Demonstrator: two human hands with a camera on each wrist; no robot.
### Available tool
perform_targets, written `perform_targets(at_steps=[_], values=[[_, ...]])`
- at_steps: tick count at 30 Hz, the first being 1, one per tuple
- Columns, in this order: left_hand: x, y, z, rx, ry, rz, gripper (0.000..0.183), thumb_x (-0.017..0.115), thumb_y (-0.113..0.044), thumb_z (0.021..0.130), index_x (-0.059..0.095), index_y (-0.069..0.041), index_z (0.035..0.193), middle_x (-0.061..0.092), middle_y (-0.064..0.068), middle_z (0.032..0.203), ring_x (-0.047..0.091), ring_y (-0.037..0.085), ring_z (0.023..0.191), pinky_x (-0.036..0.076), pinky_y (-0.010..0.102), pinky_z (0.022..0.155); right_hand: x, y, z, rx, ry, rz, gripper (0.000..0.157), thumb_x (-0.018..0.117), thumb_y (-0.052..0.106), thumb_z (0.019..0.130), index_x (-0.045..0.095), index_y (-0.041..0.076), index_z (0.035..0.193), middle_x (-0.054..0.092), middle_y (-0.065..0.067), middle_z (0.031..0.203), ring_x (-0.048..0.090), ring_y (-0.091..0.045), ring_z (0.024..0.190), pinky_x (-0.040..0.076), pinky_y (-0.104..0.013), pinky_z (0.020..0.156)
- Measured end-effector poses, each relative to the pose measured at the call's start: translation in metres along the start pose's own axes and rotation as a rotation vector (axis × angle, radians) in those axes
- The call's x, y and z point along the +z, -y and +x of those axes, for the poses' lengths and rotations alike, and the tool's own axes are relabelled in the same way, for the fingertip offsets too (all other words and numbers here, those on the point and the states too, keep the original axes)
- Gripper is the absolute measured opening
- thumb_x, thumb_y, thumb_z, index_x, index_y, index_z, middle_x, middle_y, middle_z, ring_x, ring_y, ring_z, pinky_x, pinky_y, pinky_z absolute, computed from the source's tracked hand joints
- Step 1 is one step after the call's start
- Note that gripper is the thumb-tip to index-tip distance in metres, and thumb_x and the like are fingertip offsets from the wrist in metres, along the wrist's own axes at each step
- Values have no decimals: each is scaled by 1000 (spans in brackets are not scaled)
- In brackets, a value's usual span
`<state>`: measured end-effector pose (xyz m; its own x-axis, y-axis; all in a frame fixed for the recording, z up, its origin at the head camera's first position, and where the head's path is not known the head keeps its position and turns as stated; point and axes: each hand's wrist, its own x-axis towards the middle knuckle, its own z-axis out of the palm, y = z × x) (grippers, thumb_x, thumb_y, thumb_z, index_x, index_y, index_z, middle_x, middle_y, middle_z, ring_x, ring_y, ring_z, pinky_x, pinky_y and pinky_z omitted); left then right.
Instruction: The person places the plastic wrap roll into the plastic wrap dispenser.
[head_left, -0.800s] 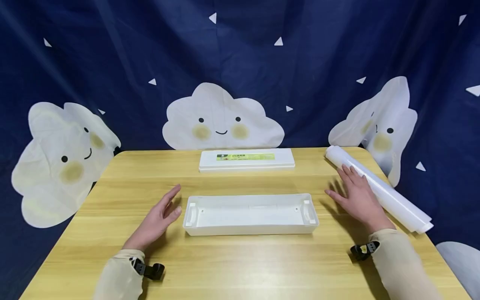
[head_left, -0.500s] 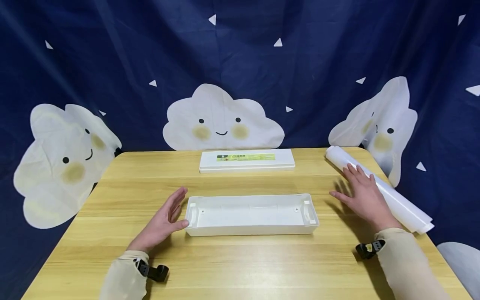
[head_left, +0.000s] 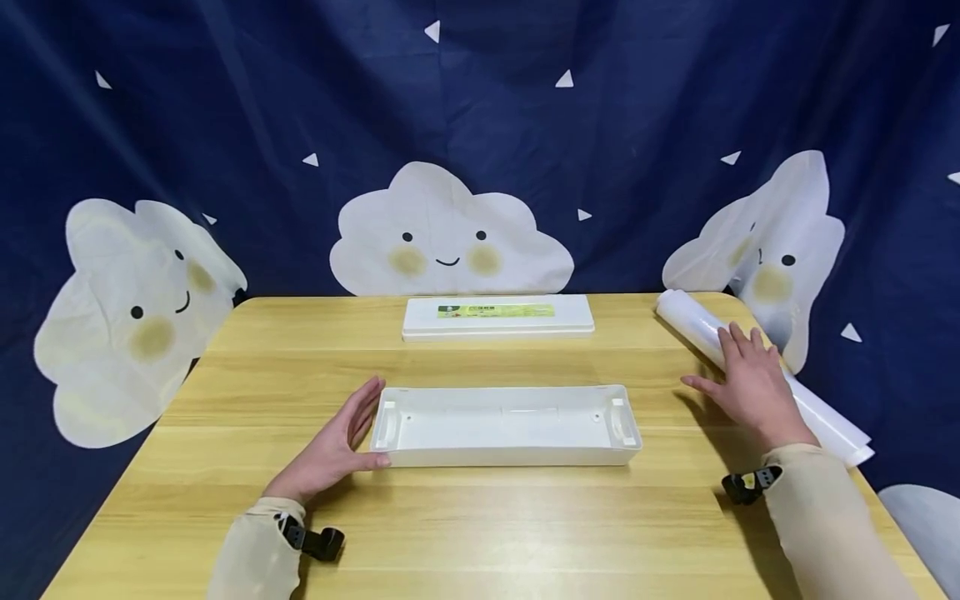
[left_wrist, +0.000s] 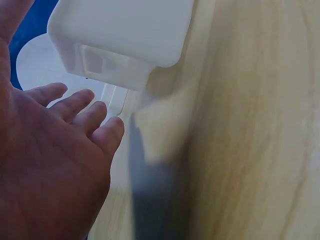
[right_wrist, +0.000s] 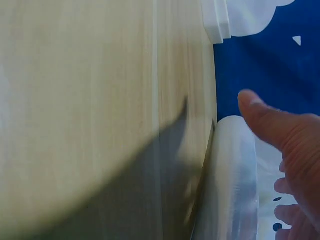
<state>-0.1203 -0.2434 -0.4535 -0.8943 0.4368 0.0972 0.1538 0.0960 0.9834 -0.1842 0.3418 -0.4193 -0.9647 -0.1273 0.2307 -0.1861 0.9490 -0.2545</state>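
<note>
A long white plastic box (head_left: pixel 517 457) with no cover on it lies in the middle of the table. My left hand (head_left: pixel 333 450) is at its left end, thumb by the front corner and fingers beside the end wall. In the left wrist view the extended fingers (left_wrist: pixel 75 105) show a gap from the box (left_wrist: pixel 125 30); the thumb's contact is unclear. Over a roll of clear plastic film (head_left: pixel 828 425), lying slanted at the right, is my right hand (head_left: pixel 757 392) with fingers spread. The right wrist view shows its thumb (right_wrist: pixel 272 125) straight above the roll (right_wrist: pixel 232 185).
At the table's back edge lies a flat white lid (head_left: pixel 498 329) with a yellow-green label. The wooden table (head_left: pixel 525 533) carries everything. A dark blue curtain (head_left: pixel 637 100) printed with clouds hangs behind and at both sides.
My left hand has moved right to the box's left end. My right hand has shifted right, farther over the film roll. Box, lid and roll lie as before, with a slight camera shift.
</note>
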Motion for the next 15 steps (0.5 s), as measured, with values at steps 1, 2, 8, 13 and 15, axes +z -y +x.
perform_targets(at_steps=[1,2,8,13,15], values=[[0,0,0,1,-2,-5,109,80,2,78,4,-1,156,5,20,161,6,33,147,16,24,115,0,-2,1,15,2,1,96,75,44,85,29,-17,143,25,-42,144,15,-60,134,1,-72,109],[1,0,1,0,-3,-10,109,80,3,78,4,-1,156,5,20,161,6,33,147,16,24,115,0,-3,1,31,4,1,96,75,43,86,28,-18,143,25,-42,144,16,-60,134,0,-72,109],[4,-1,4,-9,-3,-33,110,82,2,77,6,-1,156,7,20,161,9,32,147,20,21,114,0,-11,5,94,-21,-42,93,77,39,84,30,-21,138,31,-44,137,28,-58,126,17,-74,101],[6,-1,5,-12,-12,-31,110,83,0,76,8,-2,156,10,19,161,11,33,146,22,16,112,-1,-15,6,118,-24,-51,87,80,35,82,34,-24,128,39,-43,122,37,-58,110,29,-70,87],[6,-1,6,-7,-12,-27,109,83,1,76,9,-1,156,10,21,161,12,34,146,23,16,111,-1,-17,5,131,-6,-50,86,79,35,83,35,-24,127,40,-43,117,41,-58,104,33,-70,86]])
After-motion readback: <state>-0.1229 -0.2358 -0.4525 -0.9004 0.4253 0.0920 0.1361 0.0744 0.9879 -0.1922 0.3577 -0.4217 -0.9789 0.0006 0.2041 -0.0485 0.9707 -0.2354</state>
